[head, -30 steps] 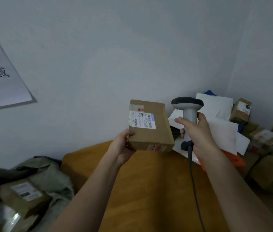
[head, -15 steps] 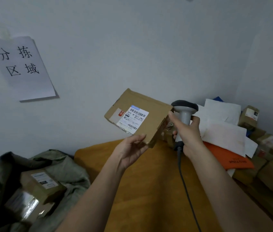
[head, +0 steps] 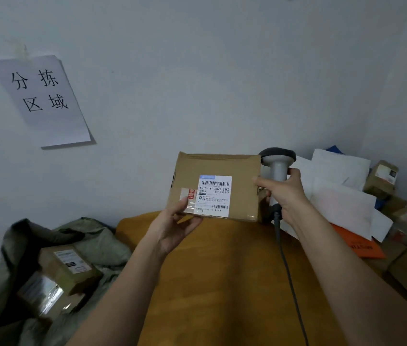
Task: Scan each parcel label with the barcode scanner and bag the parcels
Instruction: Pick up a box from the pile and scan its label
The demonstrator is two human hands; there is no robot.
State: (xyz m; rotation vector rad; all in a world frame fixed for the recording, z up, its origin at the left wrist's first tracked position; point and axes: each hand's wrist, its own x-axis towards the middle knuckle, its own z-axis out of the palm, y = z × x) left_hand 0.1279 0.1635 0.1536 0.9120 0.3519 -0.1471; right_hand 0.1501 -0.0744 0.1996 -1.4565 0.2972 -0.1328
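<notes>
Turning the box [head: 213, 187] level again, our left hand [head: 172, 227] gripped its lower corner, label [head: 214, 196] facing us; just right, our right hand [head: 282, 193] clasped the scanner [head: 277, 166], so the scan seemed not yet made.

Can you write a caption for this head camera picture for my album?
Left hand holds a labelled parcel beside the scanner in the right hand.

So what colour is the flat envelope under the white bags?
Orange, the flat plastic envelope with dark print, seen in the head view.

Brown parcel [head: 222, 168], white label [head: 214, 196], orange table [head: 222, 270]
</notes>
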